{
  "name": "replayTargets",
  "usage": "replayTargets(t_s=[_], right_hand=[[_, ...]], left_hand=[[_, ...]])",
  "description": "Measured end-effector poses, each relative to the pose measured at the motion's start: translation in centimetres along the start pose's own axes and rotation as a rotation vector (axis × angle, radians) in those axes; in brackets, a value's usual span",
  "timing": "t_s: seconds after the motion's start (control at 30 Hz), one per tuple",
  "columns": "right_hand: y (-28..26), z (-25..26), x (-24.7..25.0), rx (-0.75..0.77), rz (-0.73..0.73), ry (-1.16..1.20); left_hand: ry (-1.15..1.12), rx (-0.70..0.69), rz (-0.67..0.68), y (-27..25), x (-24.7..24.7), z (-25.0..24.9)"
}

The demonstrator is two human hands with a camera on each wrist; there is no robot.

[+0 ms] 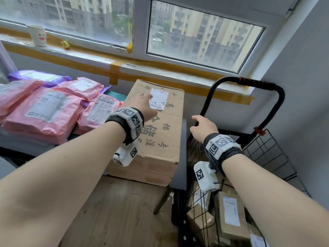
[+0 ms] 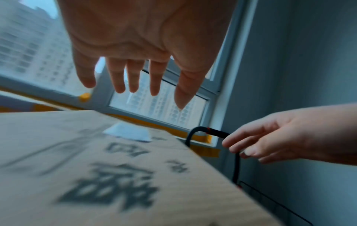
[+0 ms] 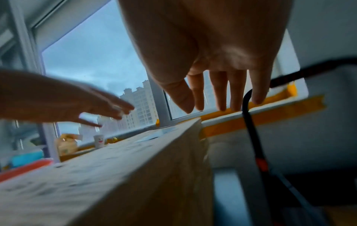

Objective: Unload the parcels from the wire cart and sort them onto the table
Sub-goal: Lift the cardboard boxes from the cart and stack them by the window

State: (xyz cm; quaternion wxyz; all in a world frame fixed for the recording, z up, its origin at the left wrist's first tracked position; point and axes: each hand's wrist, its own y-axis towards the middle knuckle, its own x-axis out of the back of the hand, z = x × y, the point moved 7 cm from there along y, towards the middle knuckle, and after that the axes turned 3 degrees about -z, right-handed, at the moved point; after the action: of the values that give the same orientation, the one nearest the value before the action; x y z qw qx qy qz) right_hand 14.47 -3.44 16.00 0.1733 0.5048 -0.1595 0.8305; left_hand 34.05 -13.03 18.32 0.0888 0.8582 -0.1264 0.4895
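Here the table is seen at the left of the head view, and most of its near end is taken up by a large cardboard box printed with dark characters, with a white shipping label stuck on its top near the far end. Beside the box, further left on the table, a heap of pink mailer bags is laid, with a purple one behind them. The wire cart is stood just right of the table, its black handle arching up toward the window sill, and several brown cardboard parcels are seen down inside its basket. The left hand is held above the top of the box with fingers straight and spread, nothing being gripped; whether the box is touched cannot be told. The right hand is placed at the near upright of the handle, fingers loosely extended around the bar rather than clenched. On the sill a white paper cup with a smiling face is stood, and a small yellow figure near it.
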Motion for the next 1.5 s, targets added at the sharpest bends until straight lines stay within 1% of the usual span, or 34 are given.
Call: replayTargets(t_s=[0.1,0.17,0.23,0.37,0.43,0.5,0.6,0.77,0.87,0.93,1.03,1.2,1.3,1.5], right_hand=[[0.0,-2.9,2.3,0.012,-0.011,-0.121],[-0.2,-5.7,3.8,-0.039,-0.01,-0.129],[-0.4,-8.7,5.1,-0.089,-0.024,-0.128],[-0.7,-15.9,6.6,-0.182,-0.038,-0.111],[-0.4,-19.9,6.9,-0.214,-0.035,-0.101],[0.3,-23.7,7.0,-0.228,-0.023,-0.097],[1.3,-30.1,6.7,-0.255,0.024,-0.06],[2.9,-40.9,5.0,-0.299,0.149,-0.032],[3.7,-46.8,3.5,-0.362,0.223,-0.01],[4.2,-49.7,2.0,-0.39,0.279,-0.002],[4.6,-52.4,-0.9,-0.411,0.381,0.001],[4.5,-54.4,-6.4,-0.406,0.54,-0.004],[4.4,-55.7,-9.8,-0.426,0.622,-0.018],[3.6,-58.8,-16.1,-0.502,0.734,-0.051]], left_hand=[[0.06,-0.207,0.052,-0.1,-1.8,-6.8],[0.123,-0.342,0.066,-0.6,-3.9,-11.2],[0.158,-0.432,0.091,-1.0,-6.3,-14.9],[0.226,-0.563,0.146,-1.8,-12.0,-21.4],[0.242,-0.593,0.17,-1.9,-15.1,-23.9],[0.264,-0.593,0.197,-1.7,-18.3,-26.0],[0.321,-0.549,0.253,-1.3,-24.0,-28.8],[0.394,-0.447,0.374,-0.7,-33.9,-33.0],[0.413,-0.364,0.455,-0.7,-39.2,-34.0],[0.407,-0.292,0.487,-0.6,-42.0,-33.7],[0.4,-0.165,0.551,-0.9,-45.3,-31.7],[0.432,-0.016,0.635,-0.9,-49.4,-27.6],[0.4,0.06,0.676,-1.2,-52.6,-25.6],[0.274,0.297,0.797,-3.9,-59.2,-20.9]])
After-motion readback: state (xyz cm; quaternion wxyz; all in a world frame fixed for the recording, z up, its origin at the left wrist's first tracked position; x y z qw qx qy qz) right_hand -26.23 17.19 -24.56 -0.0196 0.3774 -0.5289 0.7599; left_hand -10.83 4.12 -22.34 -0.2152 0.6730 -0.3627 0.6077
